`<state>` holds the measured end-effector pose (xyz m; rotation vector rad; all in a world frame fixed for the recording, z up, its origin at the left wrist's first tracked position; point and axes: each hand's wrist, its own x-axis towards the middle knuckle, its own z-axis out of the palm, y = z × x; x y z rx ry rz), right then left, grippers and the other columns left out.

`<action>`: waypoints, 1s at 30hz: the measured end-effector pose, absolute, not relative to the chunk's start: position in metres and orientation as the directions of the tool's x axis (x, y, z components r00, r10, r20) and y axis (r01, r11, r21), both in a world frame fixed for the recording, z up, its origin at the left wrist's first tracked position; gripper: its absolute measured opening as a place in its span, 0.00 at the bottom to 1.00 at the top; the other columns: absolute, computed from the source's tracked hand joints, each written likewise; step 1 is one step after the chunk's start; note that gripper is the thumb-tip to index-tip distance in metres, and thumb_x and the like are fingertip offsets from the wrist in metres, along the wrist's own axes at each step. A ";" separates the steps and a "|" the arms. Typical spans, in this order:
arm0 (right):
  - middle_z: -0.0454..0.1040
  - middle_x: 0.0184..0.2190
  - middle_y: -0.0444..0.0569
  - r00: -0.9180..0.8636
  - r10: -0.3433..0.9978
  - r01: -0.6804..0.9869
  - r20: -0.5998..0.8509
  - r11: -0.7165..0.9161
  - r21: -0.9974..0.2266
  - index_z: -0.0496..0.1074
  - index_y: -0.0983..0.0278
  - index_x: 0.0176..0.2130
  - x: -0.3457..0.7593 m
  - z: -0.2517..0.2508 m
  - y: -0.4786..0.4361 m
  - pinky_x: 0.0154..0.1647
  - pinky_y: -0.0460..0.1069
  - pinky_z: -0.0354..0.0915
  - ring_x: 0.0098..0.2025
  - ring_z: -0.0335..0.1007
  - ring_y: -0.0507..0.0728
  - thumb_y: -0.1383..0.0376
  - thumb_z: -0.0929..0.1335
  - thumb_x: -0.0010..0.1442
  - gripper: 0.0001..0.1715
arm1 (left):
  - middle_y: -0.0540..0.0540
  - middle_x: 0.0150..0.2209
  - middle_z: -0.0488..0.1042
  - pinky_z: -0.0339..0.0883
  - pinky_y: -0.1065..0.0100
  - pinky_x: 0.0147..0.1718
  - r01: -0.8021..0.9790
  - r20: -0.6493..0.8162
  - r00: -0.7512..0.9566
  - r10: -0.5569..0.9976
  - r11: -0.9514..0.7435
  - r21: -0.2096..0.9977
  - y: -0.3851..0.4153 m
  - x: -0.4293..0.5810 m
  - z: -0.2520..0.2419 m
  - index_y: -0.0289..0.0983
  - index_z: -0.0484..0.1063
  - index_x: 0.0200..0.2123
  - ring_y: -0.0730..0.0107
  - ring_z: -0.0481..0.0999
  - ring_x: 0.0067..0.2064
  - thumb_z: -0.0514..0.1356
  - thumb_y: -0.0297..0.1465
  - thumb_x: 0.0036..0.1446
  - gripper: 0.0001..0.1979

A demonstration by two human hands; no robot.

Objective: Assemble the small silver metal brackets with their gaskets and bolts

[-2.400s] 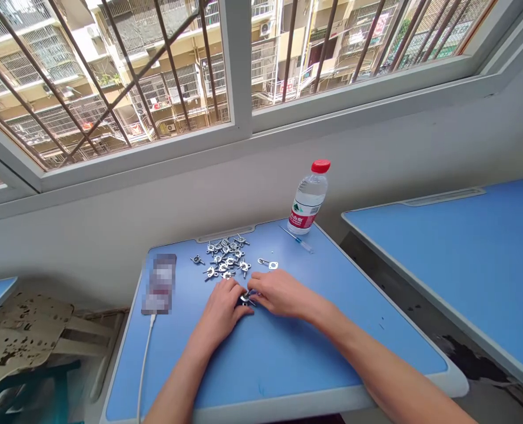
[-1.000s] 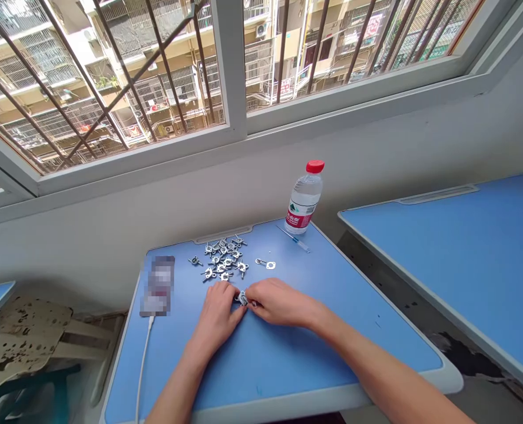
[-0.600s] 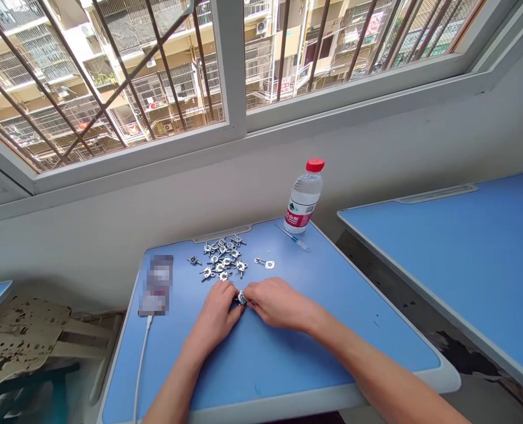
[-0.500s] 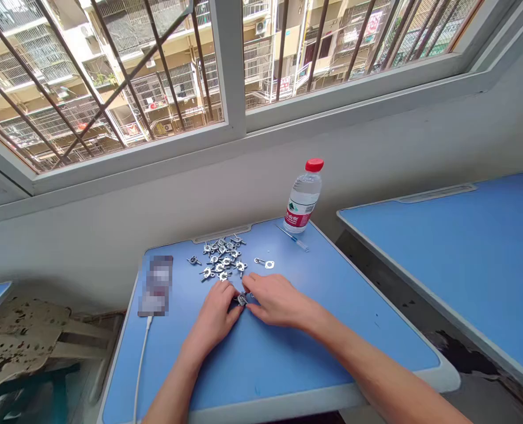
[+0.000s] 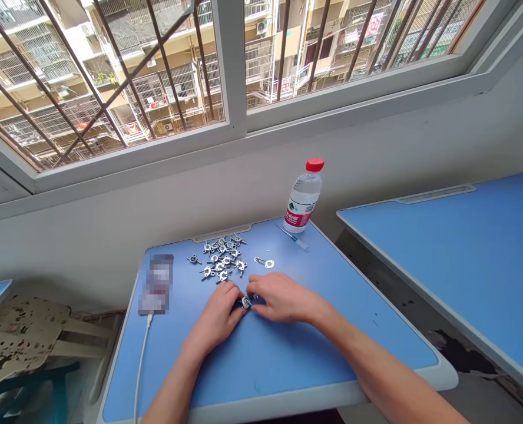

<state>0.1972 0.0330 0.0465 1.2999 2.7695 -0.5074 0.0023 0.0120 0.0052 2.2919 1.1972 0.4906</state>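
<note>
My left hand [image 5: 216, 313] and my right hand [image 5: 281, 297] meet near the middle of a blue desk [image 5: 261, 365]. Their fingertips pinch a small silver metal fitting [image 5: 246, 302] from both sides, and the fingers hide part of it. Just beyond my hands lies a loose heap of similar winged metal fittings [image 5: 219, 258]. To its right rests a separate flat metal piece with a round eye [image 5: 265, 263]. Neither hand touches the heap.
A water bottle with a red cap [image 5: 303, 195] and a thin clear pen-like stick [image 5: 293, 237] stand at the desk's far edge. A pixelated phone [image 5: 156, 284] lies at the left, with a white cable [image 5: 141, 359]. A second blue desk [image 5: 447, 247] stands to the right.
My right hand has closed in on the fitting again after spreading slightly, and the fitting has shifted a little right. The view has tilted slightly since the earliest frame.
</note>
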 end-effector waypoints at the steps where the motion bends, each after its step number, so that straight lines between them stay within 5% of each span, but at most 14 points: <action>1: 0.76 0.38 0.49 -0.655 0.734 0.749 -0.177 0.603 -0.275 0.75 0.64 0.35 0.198 0.047 0.033 0.28 0.49 0.49 0.35 0.72 0.56 0.65 0.66 0.59 0.08 | 0.46 0.39 0.70 0.64 0.63 0.43 0.650 0.079 0.552 0.830 -0.488 0.582 0.012 0.002 0.005 0.38 0.66 0.36 0.61 0.68 0.43 0.58 0.21 0.59 0.06; 15: 0.77 0.36 0.50 -0.714 0.670 0.700 -0.204 0.685 -0.201 0.76 0.64 0.34 0.197 0.039 0.040 0.26 0.49 0.44 0.32 0.70 0.54 0.76 0.63 0.60 0.14 | 0.45 0.41 0.70 0.64 0.63 0.43 0.639 0.073 0.608 0.791 -0.541 0.547 0.013 0.000 0.005 0.38 0.66 0.38 0.61 0.67 0.44 0.57 0.21 0.61 0.07; 30: 0.75 0.32 0.47 -0.715 0.695 0.690 -0.079 0.682 -0.242 0.76 0.64 0.31 0.192 0.026 0.046 0.25 0.49 0.41 0.25 0.59 0.51 0.78 0.62 0.56 0.16 | 0.46 0.40 0.72 0.64 0.59 0.45 0.731 0.087 0.566 0.820 -0.547 0.409 0.013 0.000 0.011 0.39 0.66 0.37 0.60 0.69 0.43 0.57 0.22 0.61 0.06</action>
